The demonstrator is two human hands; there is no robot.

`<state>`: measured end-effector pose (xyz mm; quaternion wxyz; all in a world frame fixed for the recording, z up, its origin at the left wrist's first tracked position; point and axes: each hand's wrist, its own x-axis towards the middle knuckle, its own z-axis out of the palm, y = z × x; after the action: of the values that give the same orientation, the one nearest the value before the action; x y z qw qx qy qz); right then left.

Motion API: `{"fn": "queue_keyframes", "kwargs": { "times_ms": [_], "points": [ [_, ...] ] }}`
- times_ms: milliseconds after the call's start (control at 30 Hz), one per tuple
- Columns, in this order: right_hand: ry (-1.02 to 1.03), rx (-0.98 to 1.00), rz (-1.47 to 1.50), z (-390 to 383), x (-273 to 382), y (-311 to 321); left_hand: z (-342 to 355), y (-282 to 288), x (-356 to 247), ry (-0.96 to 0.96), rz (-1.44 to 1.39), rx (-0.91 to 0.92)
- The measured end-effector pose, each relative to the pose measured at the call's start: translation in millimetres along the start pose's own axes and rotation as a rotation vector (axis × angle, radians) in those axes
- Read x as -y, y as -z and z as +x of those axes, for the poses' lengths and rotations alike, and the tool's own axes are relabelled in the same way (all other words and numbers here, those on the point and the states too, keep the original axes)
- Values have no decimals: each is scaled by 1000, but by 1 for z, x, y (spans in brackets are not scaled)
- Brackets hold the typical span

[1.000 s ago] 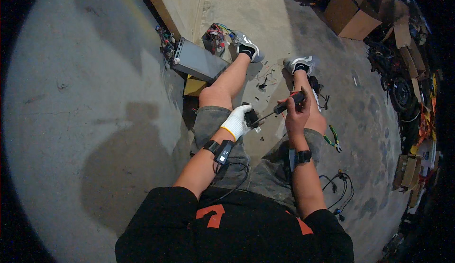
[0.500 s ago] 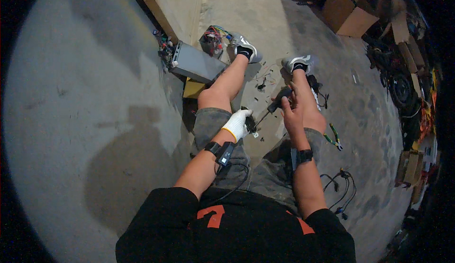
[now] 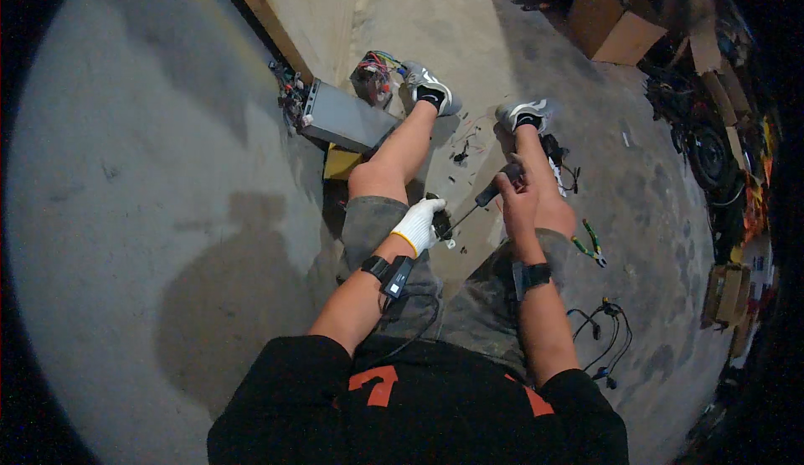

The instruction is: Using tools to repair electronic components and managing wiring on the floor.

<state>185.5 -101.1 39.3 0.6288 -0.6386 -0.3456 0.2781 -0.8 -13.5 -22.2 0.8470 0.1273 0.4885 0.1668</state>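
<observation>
My left hand, in a white knit glove with a yellow cuff, is closed round a small dark part between my thighs, with a small pale tab at its lower edge. My bare right hand is closed on the dark handle of a screwdriver, whose thin shaft slants down-left to that part. Loose wires and small dark pieces lie on the floor between my shins. Green-handled pliers lie beside my right thigh.
A grey metal case and a wire bundle lie by a leaning panel, left of my feet. Black cables lie at my right. Cardboard boxes and a dark jumbled pile line the right side.
My right fingers and the screwdriver handle have shifted a little, while the shaft still points at the part in my left hand. The view has moved very slightly.
</observation>
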Motion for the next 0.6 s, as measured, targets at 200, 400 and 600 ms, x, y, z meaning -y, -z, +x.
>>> {"fn": "queue_keyframes", "kwargs": {
  "times_ms": [200,400,600],
  "points": [
    [-65,18,344,0,10,-8,0,8,-4,60,-21,19],
    [-139,-36,80,3,-3,1,1,15,-10,99,-148,62],
    [-207,94,330,-2,27,2,3,17,-7,61,-93,20]
  ]
}}
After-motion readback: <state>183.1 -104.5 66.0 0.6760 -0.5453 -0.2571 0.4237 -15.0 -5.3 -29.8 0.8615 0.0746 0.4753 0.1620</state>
